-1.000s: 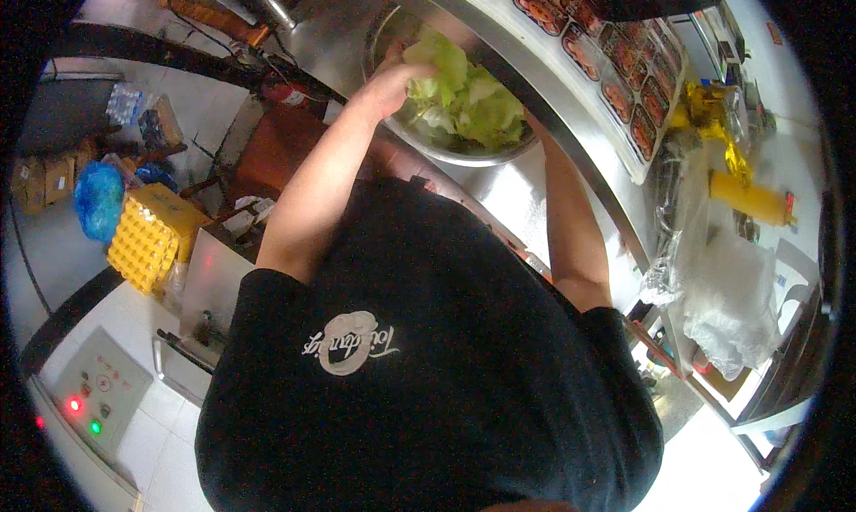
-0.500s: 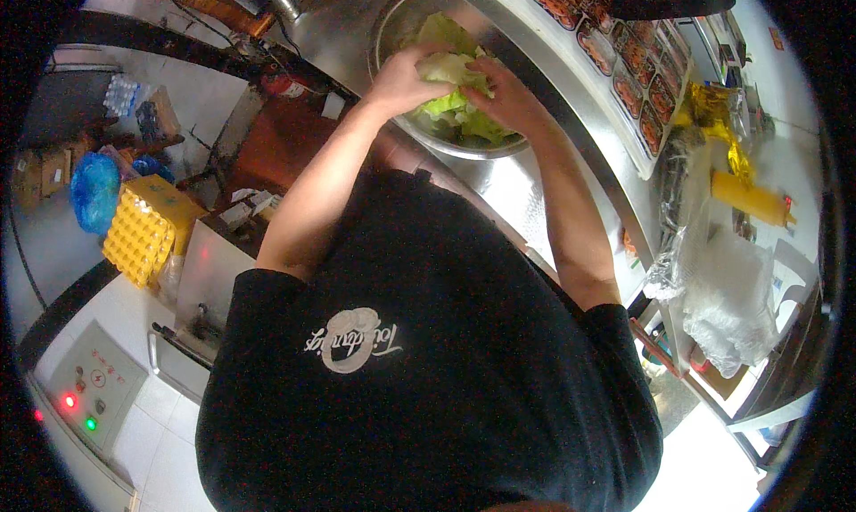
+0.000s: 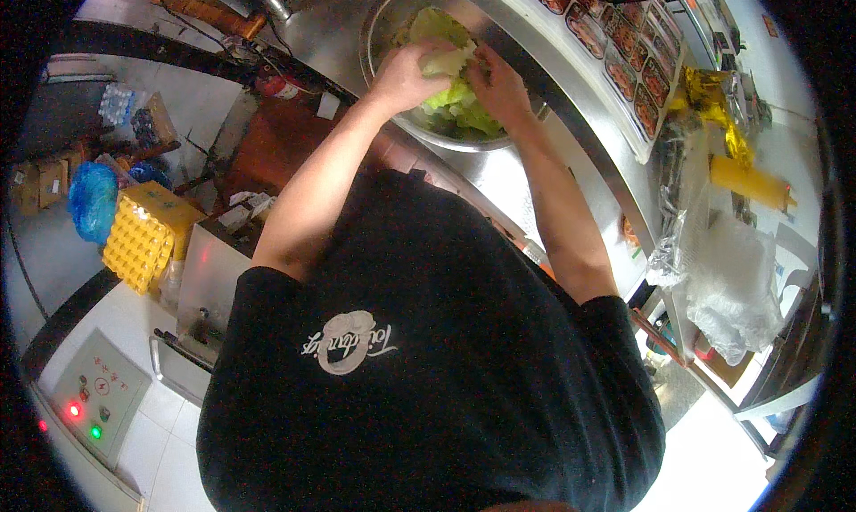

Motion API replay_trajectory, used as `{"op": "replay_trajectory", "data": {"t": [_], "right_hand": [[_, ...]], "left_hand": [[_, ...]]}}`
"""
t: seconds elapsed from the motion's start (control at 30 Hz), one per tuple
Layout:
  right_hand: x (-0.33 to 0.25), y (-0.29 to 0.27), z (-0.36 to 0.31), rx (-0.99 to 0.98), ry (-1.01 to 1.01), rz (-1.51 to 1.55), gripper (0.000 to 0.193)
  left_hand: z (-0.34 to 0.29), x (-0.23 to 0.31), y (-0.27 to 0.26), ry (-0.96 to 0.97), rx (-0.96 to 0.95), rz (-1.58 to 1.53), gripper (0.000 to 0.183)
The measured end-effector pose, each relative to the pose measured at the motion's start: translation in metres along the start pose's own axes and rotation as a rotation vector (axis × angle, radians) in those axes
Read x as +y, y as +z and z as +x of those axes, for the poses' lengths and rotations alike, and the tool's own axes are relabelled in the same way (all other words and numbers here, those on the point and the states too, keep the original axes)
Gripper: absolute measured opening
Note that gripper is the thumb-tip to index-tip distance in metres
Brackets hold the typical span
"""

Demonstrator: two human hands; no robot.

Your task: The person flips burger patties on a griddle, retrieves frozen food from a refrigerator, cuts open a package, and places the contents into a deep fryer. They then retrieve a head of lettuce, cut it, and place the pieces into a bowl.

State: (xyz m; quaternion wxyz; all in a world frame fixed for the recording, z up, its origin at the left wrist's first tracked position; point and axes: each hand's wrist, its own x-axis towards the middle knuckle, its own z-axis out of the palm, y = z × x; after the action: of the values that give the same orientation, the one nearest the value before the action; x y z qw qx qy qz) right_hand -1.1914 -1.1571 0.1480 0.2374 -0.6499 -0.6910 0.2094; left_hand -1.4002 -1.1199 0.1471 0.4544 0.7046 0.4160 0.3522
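Pale green lettuce leaves (image 3: 464,118) lie in a wide, round metal bowl (image 3: 450,144) at the top middle. Over the bowl, my left hand (image 3: 412,77) grips a crumpled lettuce leaf (image 3: 448,61), its fingers wrapped behind it. My right hand (image 3: 501,86) is at the right edge of that same leaf, fingers curled and pinched against it. The right fingertips are partly hidden. Below the leaf, loose greens fill the bowl's near part, and a larger leaf (image 3: 437,26) stands up at the far side.
The bowl stands on a steel counter (image 3: 499,178). To its right lies a sheet with food pictures (image 3: 615,57). Farther right are a yellow squeeze bottle (image 3: 749,182) and clear plastic bags (image 3: 731,285). Yellow egg trays (image 3: 138,245) are stacked at the left.
My right hand has turned slightly and its fingers have curled in at the leaf's edge. My left hand keeps hold of the leaf. The whole view has shifted a little.
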Motion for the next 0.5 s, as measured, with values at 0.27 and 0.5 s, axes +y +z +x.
{"op": "replay_trajectory", "data": {"t": [0.27, 0.5], "right_hand": [[0.044, 0.033, 0.004, 0.187, 0.208, -0.008, 0.043], [0.123, 0.032, 0.018, 0.32, 0.17, -0.324, 0.049]], "left_hand": [[-0.002, -0.02, 0.02, -0.03, 0.162, -0.196, 0.045], [-0.012, -0.016, 0.019, -0.312, 0.329, -0.859, 0.048]]}}
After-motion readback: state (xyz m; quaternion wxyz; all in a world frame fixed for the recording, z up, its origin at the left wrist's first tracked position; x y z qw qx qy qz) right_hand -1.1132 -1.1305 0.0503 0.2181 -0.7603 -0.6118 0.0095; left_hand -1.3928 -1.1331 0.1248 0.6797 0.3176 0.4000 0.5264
